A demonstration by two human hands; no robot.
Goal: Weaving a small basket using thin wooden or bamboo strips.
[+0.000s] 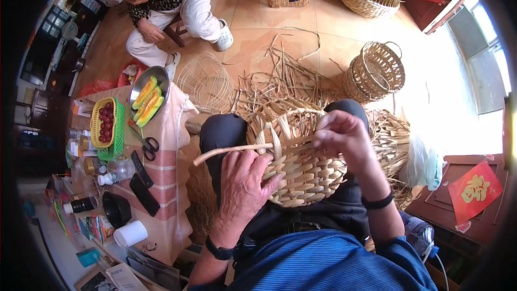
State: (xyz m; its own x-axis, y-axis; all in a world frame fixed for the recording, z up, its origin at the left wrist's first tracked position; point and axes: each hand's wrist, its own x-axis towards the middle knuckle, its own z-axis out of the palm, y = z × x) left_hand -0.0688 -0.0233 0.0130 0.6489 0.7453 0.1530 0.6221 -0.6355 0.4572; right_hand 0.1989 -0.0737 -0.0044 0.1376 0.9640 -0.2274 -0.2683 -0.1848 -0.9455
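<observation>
A partly woven straw basket [307, 178] lies across my lap, its side showing thick interlaced strands. My left hand [242, 180] presses against its left side, fingers bent and thumb on the weave. Just above those fingers, a rolled straw strand [231, 151] sticks out to the left and passes behind a pale upright strand. From there a flat brown straw strip [296, 141] runs right to my right hand [344, 134], which pinches it at the basket's upper right edge. Loose straw ends stand up along the far rim. The right fingertips partly hide the strip's end.
At left, a cloth-covered table [167, 183] holds scissors [150, 146], a plate of melon slices [149, 99], a basket of red fruit [106, 124] and jars. Loose straw [285, 73] litters the floor ahead, near a handled basket [377, 70]. A person [167, 11] sits at far left.
</observation>
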